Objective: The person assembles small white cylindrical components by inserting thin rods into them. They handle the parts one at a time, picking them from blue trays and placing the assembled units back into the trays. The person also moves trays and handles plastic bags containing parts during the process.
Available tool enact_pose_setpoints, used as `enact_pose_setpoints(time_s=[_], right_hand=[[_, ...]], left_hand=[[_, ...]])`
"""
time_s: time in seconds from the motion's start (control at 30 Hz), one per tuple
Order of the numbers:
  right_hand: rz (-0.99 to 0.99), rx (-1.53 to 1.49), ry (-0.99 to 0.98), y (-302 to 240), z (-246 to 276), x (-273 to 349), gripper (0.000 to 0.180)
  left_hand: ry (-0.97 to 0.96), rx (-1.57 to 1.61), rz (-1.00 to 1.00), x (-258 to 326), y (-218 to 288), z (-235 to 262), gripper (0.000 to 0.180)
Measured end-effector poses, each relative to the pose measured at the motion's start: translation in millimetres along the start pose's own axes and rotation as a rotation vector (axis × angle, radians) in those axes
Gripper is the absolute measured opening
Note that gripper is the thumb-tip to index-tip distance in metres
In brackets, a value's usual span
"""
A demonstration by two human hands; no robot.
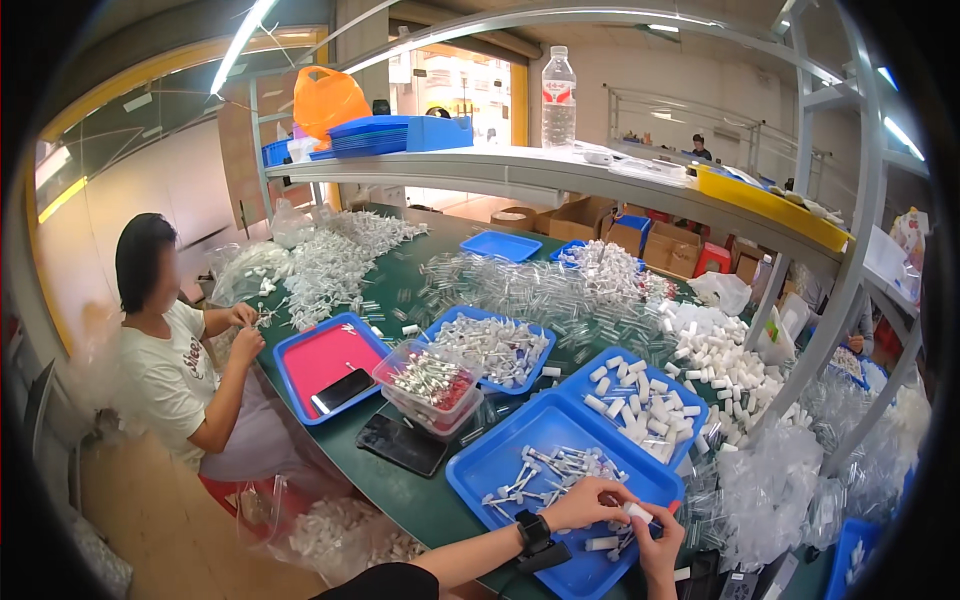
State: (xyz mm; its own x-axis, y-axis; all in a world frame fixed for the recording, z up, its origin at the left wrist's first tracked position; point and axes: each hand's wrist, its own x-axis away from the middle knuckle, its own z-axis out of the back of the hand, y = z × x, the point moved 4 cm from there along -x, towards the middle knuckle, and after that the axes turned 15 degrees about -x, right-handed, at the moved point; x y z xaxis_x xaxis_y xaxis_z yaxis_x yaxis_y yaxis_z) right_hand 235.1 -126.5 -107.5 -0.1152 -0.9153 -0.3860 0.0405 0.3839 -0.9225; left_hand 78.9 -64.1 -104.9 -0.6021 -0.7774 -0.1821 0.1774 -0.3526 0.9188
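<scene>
Working over the near blue tray (540, 425) with bare hands: keeping the left hand (590, 503) low above loose stemmed pieces (560, 465), its thumb and fingers drawn together at a white cylinder (638, 513), without being able to tell pinching there from merely touching; clamping that same cylinder between thumb and fingers of the right hand (660, 548), so holding it between both hands, just above the tray's right side. Judging by this, probably being at the step of handling a single piece two-handed; for the next move, likely needing a steady fingertip grip, and risking a drop among the pieces below.

Looking along the green table (430, 503) from the left: seeing a heap of thin white pieces (335, 265), then a pink-lined tray (318, 355) bearing a phone (342, 391), then a dark flat device (402, 444) lying near a clear tub (430, 405) of stemmed pieces. Farther right, finding clear tubes (490, 285) lying in a mass, white cylinders (725, 360) spilling past a second tray, and crumpled clear bags (768, 495).

Turning to the room: noticing a seated co-worker (190, 380) at left, then, along the overhead shelf (510, 175), an orange bag (328, 102), a clear bottle (558, 120) and a yellow tray (775, 210); also glimpsing another person (701, 150) far behind.
</scene>
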Motion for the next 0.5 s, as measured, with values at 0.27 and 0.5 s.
enact_pose_setpoints(time_s=[0.27, 0.5], right_hand=[[0.001, -0.023, -0.079, -21, 8, -1, 0.022], [0.183, 0.084, -0.112, -18, -9, 2, 0.024]], left_hand=[[0.250, -0.520, -0.269, 16, 59, -3, 0.055], [0.324, -0.949, -0.207, 58, 79, -6, 0.073]])
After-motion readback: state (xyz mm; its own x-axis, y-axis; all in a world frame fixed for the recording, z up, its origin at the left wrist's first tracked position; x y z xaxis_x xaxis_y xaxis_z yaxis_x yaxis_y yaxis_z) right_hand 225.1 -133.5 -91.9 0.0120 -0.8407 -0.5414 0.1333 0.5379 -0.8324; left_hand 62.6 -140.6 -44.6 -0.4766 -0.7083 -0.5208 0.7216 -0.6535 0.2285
